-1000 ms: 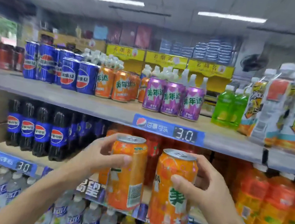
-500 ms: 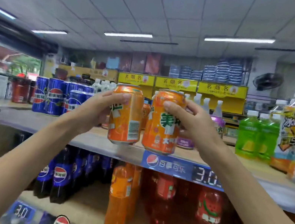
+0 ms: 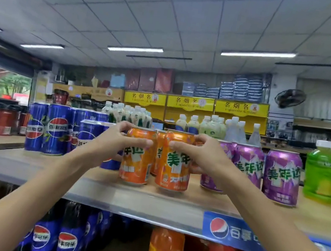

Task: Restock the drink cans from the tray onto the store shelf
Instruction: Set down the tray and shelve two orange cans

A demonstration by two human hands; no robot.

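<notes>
The wooden top shelf (image 3: pixel 22 164) lies bare along its front edge. Tall blue cola cans (image 3: pixel 56 129) crowd the left, purple soda cans (image 3: pixel 282 176) the right, white-capped bottles (image 3: pixel 208 125) the back edge.

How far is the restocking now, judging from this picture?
Done: orange cans already stand behind the front pair. In hand: the left hand and right hand hold two orange cans, seemingly resting upright on the shelf. Left: letting go. The tray is out of view.
</notes>
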